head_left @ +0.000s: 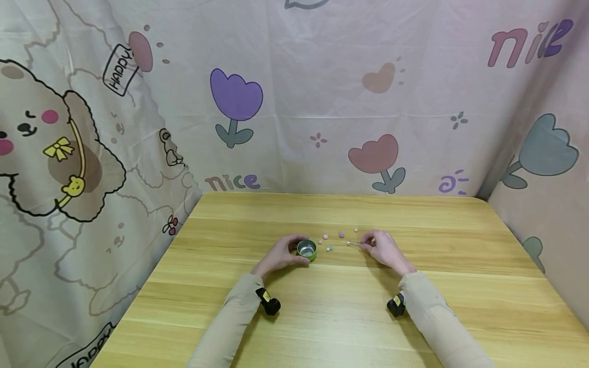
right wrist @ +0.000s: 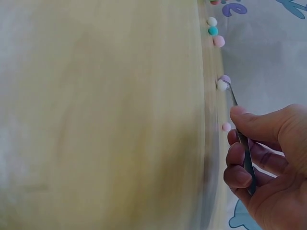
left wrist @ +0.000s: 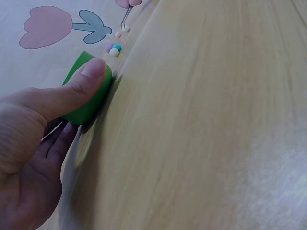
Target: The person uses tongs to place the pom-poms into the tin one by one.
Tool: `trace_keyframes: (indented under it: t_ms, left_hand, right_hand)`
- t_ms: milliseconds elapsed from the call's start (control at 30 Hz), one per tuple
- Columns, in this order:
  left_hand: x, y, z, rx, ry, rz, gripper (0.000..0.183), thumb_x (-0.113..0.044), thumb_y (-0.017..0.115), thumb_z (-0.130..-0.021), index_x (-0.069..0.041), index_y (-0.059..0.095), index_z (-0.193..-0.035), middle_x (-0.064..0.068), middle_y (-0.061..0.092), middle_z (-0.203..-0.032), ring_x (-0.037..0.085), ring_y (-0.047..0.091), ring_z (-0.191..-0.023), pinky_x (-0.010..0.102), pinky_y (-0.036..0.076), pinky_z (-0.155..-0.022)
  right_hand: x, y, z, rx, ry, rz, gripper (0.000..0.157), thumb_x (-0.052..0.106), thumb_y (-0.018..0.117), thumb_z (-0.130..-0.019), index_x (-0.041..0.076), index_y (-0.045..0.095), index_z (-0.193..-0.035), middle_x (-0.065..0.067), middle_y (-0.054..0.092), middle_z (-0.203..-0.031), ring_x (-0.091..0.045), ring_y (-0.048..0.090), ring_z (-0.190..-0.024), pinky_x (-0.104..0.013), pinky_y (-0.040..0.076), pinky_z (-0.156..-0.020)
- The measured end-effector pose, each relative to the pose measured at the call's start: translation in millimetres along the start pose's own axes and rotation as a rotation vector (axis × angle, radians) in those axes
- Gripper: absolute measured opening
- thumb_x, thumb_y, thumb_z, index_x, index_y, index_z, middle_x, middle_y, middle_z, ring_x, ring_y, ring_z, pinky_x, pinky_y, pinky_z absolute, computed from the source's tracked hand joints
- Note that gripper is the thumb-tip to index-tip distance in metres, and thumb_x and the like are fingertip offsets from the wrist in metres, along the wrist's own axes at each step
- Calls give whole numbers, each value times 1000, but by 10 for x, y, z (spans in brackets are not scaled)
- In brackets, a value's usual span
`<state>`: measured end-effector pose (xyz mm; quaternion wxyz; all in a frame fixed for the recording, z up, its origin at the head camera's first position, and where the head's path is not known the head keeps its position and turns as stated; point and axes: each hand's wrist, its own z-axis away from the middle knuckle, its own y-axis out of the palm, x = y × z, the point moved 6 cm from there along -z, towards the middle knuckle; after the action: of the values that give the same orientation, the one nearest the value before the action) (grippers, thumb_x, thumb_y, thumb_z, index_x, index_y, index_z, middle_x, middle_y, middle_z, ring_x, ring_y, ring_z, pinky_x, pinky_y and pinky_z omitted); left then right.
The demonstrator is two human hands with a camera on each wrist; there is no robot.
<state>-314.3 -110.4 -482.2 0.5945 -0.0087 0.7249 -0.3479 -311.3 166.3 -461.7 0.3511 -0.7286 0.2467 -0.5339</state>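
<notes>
Holding a small green tin (head_left: 306,257) open side up, the left hand (head_left: 279,254) curled round it from the left, thumb on the near side and fingers on the far side. To the right, the right hand (head_left: 384,249) pinched a pair of tweezers (right wrist: 247,160) between thumb and curled fingers, the tips pointing left at a white ball (right wrist: 221,85). The tips seemed to grip that ball; whether it was off the table (head_left: 322,317) could not be told.

No ball could be made out inside the tin. Between the hands lay a purple ball (head_left: 341,234) on the far side, a teal ball (head_left: 332,248) touching another white one nearer the tin, and two pink balls left of these. A third pink ball (head_left: 356,230) lay farther off, just beyond the tweezers. Judging by that, little was done: one ball seemed caught, six lay loose.
</notes>
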Motion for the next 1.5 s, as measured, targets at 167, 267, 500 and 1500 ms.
trace_keyframes:
  t_ms: [167, 267, 500, 1500]
  left_hand:
    - [20, 3, -4, -2, -10, 6, 70, -8, 87, -75, 0, 55, -137, 18, 65, -132, 33, 62, -123, 43, 51, -110]
    - [31, 7, -8, -3, -11, 9, 70, -8, 86, -75, 0, 55, -137, 18, 65, -132, 33, 62, -123, 43, 51, -110]
    - [26, 10, -11, -1, -9, 12, 70, -8, 86, -75, 0, 55, -137, 19, 65, -132, 33, 62, -123, 43, 51, -110]
    - [17, 7, 8, -5, -13, 13, 69, -9, 86, -76, -2, 56, -137, 18, 64, -133, 33, 61, -125, 45, 49, -111]
  right_hand:
    - [4, -1, 2, 4, 8, -5, 4, 5, 73, -89, 2, 72, -91, -9, 73, -85, -16, 62, -77, -28, 50, -69]
    - [2, -7, 8, 5, 11, -5, 4, 4, 72, -89, 1, 72, -91, -9, 73, -85, -17, 63, -78, -30, 52, -70]
    - [4, -16, 14, 2, 0, -3, 6, 5, 73, -89, 0, 72, -90, -9, 73, -85, -17, 63, -78, -31, 52, -70]
    - [200, -51, 61, -20, -24, -44, 7, 7, 73, -89, 1, 70, -87, -6, 70, -79, -7, 54, -63, -17, 42, -55]
